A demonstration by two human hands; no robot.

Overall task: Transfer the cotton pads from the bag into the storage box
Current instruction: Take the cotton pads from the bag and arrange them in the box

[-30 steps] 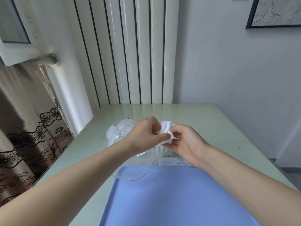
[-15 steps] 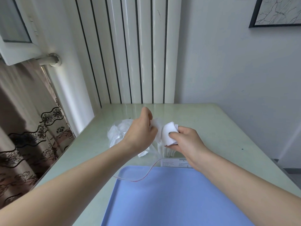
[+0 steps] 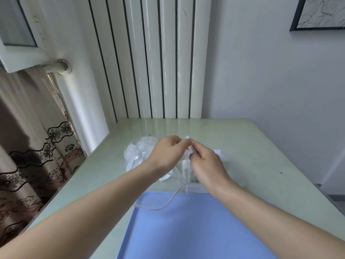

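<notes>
A clear plastic bag [image 3: 139, 154] with white cotton pads lies on the pale green table [image 3: 261, 156], its red-edged opening [image 3: 168, 201] drooping over the blue tray. My left hand [image 3: 168, 154] and my right hand [image 3: 205, 161] meet above the bag. Both pinch a small bunch of white cotton pads [image 3: 187, 148] between their fingertips. More pads [image 3: 188, 171] stand in a row below my right hand, partly hidden by it. No storage box is plainly visible.
A blue tray [image 3: 196, 230] fills the near table. A white label [image 3: 196, 188] lies at its far edge. A small white piece [image 3: 217, 152] shows behind my right hand. A ribbed white radiator panel [image 3: 158, 62] stands behind, a curtain [image 3: 28, 146] at left.
My hands were apart half a second ago, the right one holding the pads alone. They have come together, and both now pinch the bunch slightly farther back.
</notes>
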